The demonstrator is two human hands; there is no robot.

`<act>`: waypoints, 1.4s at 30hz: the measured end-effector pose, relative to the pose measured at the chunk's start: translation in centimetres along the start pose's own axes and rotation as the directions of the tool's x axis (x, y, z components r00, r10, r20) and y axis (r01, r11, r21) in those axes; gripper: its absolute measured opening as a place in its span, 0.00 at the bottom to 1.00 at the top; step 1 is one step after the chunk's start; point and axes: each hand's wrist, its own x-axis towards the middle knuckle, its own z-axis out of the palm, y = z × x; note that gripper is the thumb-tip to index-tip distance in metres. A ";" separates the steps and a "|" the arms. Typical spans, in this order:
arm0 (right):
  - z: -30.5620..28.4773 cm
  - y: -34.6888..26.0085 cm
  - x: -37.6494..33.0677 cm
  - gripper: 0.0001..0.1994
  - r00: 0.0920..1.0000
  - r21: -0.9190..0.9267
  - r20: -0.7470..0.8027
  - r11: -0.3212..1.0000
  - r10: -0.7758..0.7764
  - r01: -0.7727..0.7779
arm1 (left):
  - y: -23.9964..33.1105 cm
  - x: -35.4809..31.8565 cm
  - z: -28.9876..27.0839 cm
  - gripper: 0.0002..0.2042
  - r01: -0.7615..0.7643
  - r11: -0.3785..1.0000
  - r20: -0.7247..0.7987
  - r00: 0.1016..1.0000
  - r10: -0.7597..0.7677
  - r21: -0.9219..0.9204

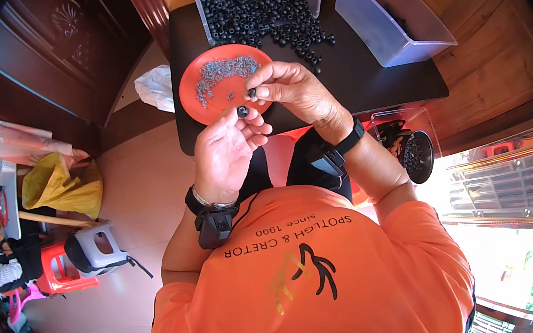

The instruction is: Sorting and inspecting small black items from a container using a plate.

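Note:
My left hand [217, 156] is turned palm up, its thumb and fingertips closed on a small round black plastic part [242, 111] with a hole in its face. Just above and to the right, my right hand [301, 92] pinches another small black piece [253, 93] between thumb and forefinger; the fingers partly cover it. The two pieces are close together but apart. Behind both hands lies an orange-red plate [214, 111], with a heap of tiny greyish, see-through bits [224, 69] on it.
The plate rests on a dark table [363, 85]. A clear bin [202, 11] at the back spills black parts [281, 15] onto the tabletop. Another clear bin [422, 51] stands right. A black bowl [419, 177] of small grey bits is beside my right arm. Stools [66, 267] stand left.

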 end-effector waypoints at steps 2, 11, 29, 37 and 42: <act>0.4 -0.1 -0.3 0.07 1.000 -0.032 -0.029 0.999 0.008 -0.009 | 0.0 0.0 0.0 0.15 0.001 1.000 0.014 1.000 -0.002 0.016; 1.3 0.1 -1.2 0.06 0.998 -0.043 -0.054 0.998 -0.045 0.042 | -0.6 0.1 -0.3 0.14 0.021 1.000 -0.004 1.000 -0.021 0.005; 2.6 1.1 -2.5 0.06 0.987 -0.228 -0.089 0.968 -0.130 0.107 | -1.2 0.1 -0.4 0.13 0.022 1.000 -0.099 0.995 -0.020 0.014; 2.7 1.5 -3.1 0.17 0.882 -0.677 0.017 0.644 -0.471 0.357 | -1.6 0.1 -0.8 0.11 -0.035 0.998 -0.076 0.997 0.031 -0.053; 3.1 2.1 -3.5 0.16 0.874 -0.670 -0.046 0.664 -0.484 0.333 | -1.9 0.3 -0.9 0.11 -0.036 0.995 -0.033 0.999 0.034 -0.088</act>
